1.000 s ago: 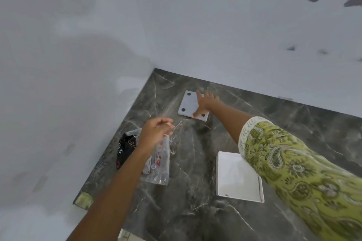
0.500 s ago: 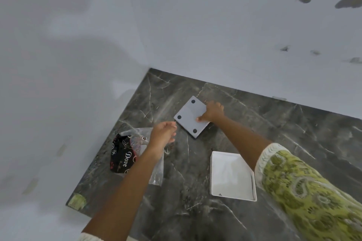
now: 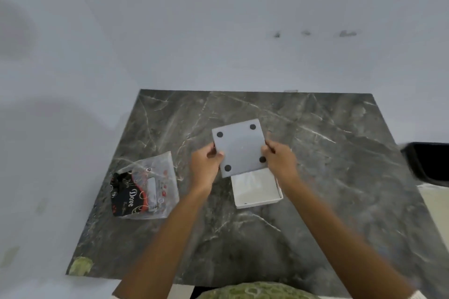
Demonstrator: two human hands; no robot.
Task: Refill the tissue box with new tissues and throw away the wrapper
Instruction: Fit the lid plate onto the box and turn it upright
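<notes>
Spanning most of the view, a dark marble countertop (image 3: 315, 177) meets a pale wall. Left on it lies the clear plastic wrapper (image 3: 145, 187) printed "Dove". Near the middle sits the open white tissue box (image 3: 256, 189), its near end uncovered. Over its far end, the grey base panel (image 3: 239, 147) with four black dots is pinched at opposite edges by the left hand (image 3: 205, 165) and right hand (image 3: 279, 161).

- Wrapper (image 3: 145, 185) lies on the worktop (image 3: 315, 177) near its left edge.
- Tissue box (image 3: 257, 189) sits mid-worktop, right of the wrapper.
- Panel (image 3: 239, 147), gripped by left hand (image 3: 205, 165) and right hand (image 3: 279, 160), overlaps the box's far edge.
</notes>
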